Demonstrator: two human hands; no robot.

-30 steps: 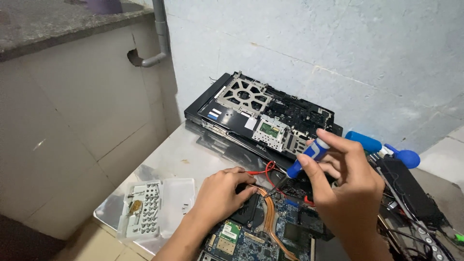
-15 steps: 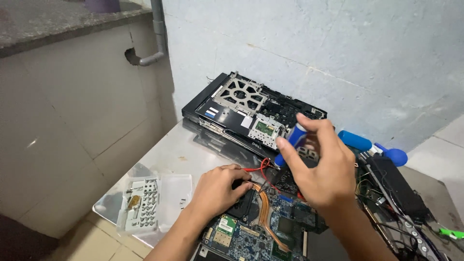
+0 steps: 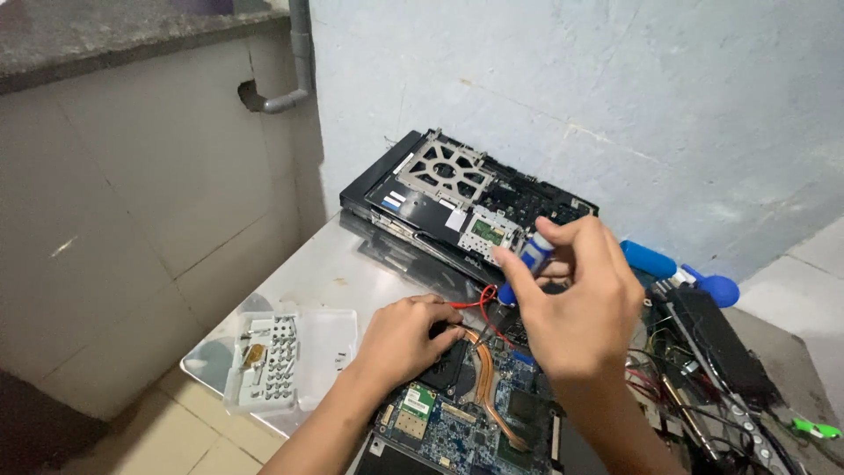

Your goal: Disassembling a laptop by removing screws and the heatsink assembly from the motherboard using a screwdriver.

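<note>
head view — screwdriver (image 3: pixel 527 260) in right hand (image 3: pixel 576 303), above left hand (image 3: pixel 406 334)

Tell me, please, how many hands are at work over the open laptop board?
2. The left hand rests on the black fan at the laptop board's upper left; the right hand is raised above the board, pinching a blue-handled screwdriver. No other hands show.

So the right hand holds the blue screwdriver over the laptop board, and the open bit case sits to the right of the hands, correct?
Not quite. The head view shows the open bit case to the left of the hands, near the metal table's edge. The rest stands: the right hand holds the blue screwdriver over the laptop board.
</note>
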